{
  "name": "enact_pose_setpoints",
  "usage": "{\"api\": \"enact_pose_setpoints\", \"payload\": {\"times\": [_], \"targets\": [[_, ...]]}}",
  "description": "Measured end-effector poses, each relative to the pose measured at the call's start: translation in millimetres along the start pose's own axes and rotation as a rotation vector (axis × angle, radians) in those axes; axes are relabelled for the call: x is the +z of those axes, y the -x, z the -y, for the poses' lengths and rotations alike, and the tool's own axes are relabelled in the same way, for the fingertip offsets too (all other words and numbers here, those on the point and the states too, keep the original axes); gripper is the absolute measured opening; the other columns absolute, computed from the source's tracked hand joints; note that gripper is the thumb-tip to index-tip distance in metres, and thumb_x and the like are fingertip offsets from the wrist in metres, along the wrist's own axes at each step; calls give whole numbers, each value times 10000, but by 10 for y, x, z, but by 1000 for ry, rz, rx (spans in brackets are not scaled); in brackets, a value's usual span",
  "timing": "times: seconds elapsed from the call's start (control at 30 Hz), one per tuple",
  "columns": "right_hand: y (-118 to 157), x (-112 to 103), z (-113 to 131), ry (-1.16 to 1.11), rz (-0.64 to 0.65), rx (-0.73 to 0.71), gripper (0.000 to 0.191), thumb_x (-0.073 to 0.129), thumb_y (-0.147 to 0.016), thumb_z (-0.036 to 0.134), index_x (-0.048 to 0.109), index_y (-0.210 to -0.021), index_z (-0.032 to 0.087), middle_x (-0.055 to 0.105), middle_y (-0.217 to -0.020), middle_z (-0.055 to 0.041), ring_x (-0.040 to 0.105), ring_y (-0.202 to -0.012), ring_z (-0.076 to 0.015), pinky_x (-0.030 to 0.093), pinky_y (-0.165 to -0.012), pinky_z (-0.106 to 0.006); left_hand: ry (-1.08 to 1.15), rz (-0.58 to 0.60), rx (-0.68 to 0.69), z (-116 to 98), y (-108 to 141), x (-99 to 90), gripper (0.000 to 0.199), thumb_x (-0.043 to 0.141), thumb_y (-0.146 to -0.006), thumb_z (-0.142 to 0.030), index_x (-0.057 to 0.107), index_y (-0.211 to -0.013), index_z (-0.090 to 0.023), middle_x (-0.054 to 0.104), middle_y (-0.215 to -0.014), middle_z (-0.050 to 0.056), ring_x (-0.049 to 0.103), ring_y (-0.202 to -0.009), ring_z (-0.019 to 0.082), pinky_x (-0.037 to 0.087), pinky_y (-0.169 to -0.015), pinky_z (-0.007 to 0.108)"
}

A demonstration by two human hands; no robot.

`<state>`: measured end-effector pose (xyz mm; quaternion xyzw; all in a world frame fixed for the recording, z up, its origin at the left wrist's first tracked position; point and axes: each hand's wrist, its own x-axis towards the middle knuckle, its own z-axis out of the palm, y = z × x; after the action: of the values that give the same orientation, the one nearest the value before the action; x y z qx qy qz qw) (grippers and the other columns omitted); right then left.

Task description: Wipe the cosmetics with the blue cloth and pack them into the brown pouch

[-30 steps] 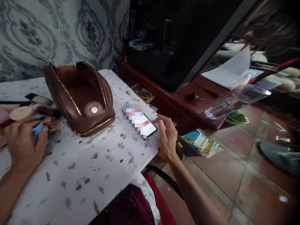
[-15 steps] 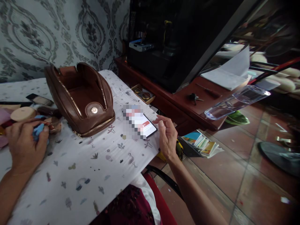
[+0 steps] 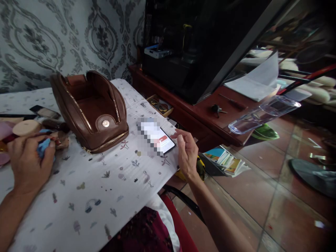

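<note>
My left hand rests at the table's left side, its fingers curled round a crumpled light-blue cloth. Small items crowd around it, among them a round beige lid and a dark flat case. A brown leather bag stands unzipped beside them, its inside showing. To the right, a phone lies face up with its screen lit, part of it blurred out. Just off the phone's right edge is my right hand, fingers loosely extended and apart, holding nothing.
A printed white cloth covers the table. Behind stands a large black screen on a red-brown cabinet, which bears keys and a clear plastic container. Booklets sit below the cabinet's corner.
The picture on the phone's screen has altered, with less red near its top. Both hands and the bag stay practically where they were.
</note>
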<state>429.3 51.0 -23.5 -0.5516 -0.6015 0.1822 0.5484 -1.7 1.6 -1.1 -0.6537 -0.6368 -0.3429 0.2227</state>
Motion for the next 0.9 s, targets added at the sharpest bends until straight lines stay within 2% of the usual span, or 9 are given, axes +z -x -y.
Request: {"api": "enact_pose_setpoints", "payload": {"times": [0.27, 0.5, 0.7, 0.9], "targets": [[-4, 2, -11, 1, 8, 5, 449, 465, -989, 574, 652, -1141, 195, 720, -995, -79, 649, -943, -219, 466, -883, -391, -14, -3, 5, -1, 6, -11, 541, 436, -955, -547, 680, -1047, -73, 676, -1117, 274, 596, -1168, 449, 426, -982, 695], [-5, 3, 30, -4, -1, -7, 422, 461, -1000, 555, 652, -1131, 203, 724, -951, -61, 659, -904, -208, 491, -841, -367, 16, 20, -44, -6, -10, -9, 443, 462, -927, -535, 644, -1046, -149, 643, -1112, 202, 553, -1212, 390, 398, -1057, 650], [-10, 2, 50, 10, -3, -31, 438, 407, -1021, 552, 651, -1126, 204, 724, -926, -58, 666, -886, -204, 500, -837, -364, 40, 30, -60, -37, -11, -32, 357, 484, -909, -501, 622, -1004, -185, 639, -1058, 165, 554, -1182, 379, 377, -1067, 638], [-8, -5, 45, 19, 4, -58, 446, 382, -1034, 537, 653, -1134, 198, 721, -919, -58, 667, -898, -205, 495, -857, -364, 14, 30, -58, -12, 0, -23, 423, 467, -907, -543, 630, -1001, -164, 620, -1063, 184, 545, -1185, 397, 395, -1044, 643]]}}
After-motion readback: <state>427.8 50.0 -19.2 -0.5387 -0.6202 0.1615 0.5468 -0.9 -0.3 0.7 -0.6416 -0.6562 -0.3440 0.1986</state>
